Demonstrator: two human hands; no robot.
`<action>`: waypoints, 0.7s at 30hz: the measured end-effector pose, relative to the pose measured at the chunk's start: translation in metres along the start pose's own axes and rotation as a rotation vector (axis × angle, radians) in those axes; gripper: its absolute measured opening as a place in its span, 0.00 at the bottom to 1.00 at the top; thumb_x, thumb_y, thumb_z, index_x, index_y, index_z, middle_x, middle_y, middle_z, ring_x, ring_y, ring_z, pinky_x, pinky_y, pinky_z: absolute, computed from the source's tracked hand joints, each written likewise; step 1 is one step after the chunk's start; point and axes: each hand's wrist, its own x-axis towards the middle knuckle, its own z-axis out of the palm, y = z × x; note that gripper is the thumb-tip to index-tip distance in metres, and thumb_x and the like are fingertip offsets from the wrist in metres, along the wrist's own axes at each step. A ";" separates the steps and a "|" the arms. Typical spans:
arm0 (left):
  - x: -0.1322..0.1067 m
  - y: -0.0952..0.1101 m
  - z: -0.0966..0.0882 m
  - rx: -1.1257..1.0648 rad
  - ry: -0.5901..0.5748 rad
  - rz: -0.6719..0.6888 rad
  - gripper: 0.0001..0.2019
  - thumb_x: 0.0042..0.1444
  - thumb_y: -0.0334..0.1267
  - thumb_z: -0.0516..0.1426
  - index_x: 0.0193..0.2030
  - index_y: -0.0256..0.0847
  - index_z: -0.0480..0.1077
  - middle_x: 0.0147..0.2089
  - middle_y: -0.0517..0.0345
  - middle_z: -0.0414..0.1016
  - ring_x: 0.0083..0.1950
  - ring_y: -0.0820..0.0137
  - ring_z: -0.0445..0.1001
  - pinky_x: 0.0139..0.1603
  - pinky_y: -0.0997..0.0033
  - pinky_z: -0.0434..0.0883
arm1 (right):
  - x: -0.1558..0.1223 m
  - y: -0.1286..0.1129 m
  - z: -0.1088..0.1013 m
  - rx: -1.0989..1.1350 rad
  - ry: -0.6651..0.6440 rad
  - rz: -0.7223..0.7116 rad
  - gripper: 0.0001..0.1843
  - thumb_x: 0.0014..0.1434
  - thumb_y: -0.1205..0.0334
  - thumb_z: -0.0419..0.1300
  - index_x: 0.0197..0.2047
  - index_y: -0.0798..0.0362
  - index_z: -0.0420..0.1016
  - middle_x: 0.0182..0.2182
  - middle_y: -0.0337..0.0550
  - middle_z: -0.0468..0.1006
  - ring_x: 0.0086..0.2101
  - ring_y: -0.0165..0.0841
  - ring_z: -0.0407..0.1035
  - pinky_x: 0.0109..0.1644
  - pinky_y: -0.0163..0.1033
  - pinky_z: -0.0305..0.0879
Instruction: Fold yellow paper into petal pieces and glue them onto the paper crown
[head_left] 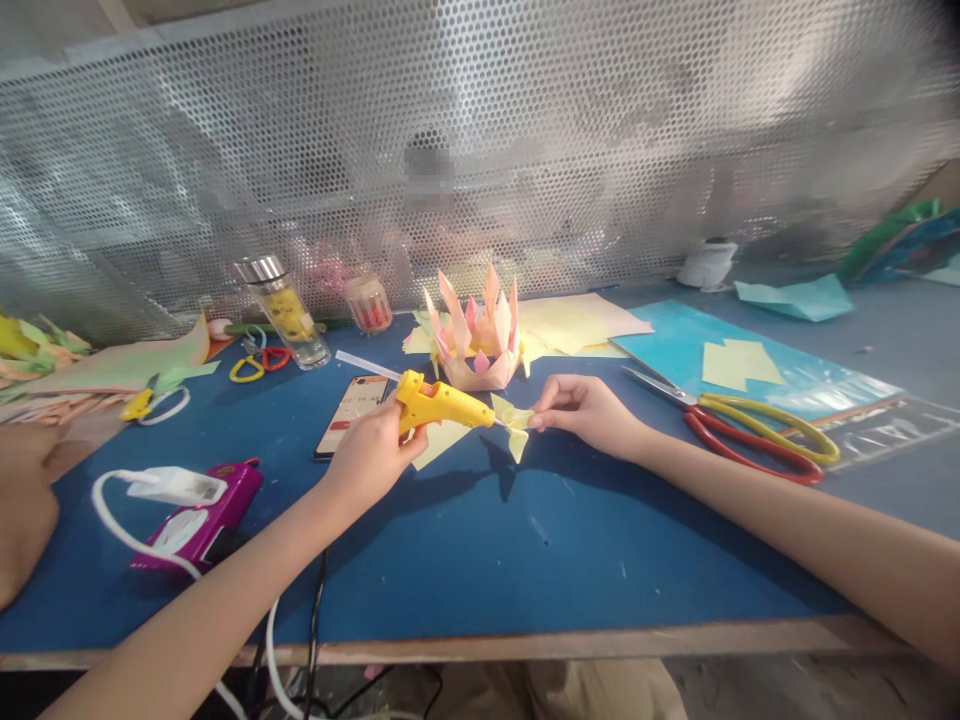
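Observation:
My left hand [371, 445] is wrapped round a yellow hot glue gun [446, 402], which has a clear glue stick [366, 366] poking out of its back. The gun's nozzle points right and meets a small folded pale-yellow paper piece [516, 428]. Thumb and fingertips of my right hand [576, 408] pinch that piece at its right end, above the blue tabletop. Just behind stands a pink and peach folded-paper flower [480, 345] with upright pointed petals. Under the gun lie a phone [351, 415] and a pale-yellow paper sheet [441, 443].
Large red-and-yellow-handled scissors [757, 430] lie by my right forearm, near a blue folder [750, 350] bearing yellow paper squares. At left are a purple power strip [199, 520], a glass bottle [285, 310], a jar [367, 305] and another person's arm [26, 520]. Perforated metal panel [480, 130] rises behind.

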 end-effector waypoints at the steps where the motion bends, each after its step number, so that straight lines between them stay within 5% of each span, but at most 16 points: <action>1: 0.000 0.000 0.000 0.001 -0.001 -0.001 0.08 0.54 0.38 0.55 0.39 0.38 0.70 0.27 0.55 0.75 0.31 0.60 0.78 0.28 0.70 0.68 | 0.000 0.000 0.000 0.001 0.000 -0.001 0.20 0.39 0.51 0.73 0.23 0.52 0.68 0.23 0.40 0.79 0.25 0.31 0.73 0.35 0.40 0.70; 15: 0.001 -0.001 -0.001 -0.010 0.021 -0.015 0.06 0.54 0.38 0.55 0.37 0.39 0.69 0.28 0.55 0.75 0.31 0.61 0.77 0.29 0.70 0.68 | 0.000 0.001 0.000 -0.006 0.011 -0.009 0.20 0.38 0.49 0.73 0.23 0.52 0.68 0.22 0.40 0.78 0.25 0.31 0.72 0.34 0.41 0.70; 21: 0.003 -0.002 -0.003 -0.074 0.058 -0.119 0.08 0.54 0.42 0.56 0.36 0.40 0.68 0.28 0.54 0.76 0.31 0.61 0.78 0.30 0.70 0.69 | 0.000 0.002 -0.001 -0.009 0.014 -0.009 0.21 0.38 0.48 0.73 0.23 0.52 0.68 0.23 0.40 0.78 0.25 0.32 0.73 0.35 0.42 0.71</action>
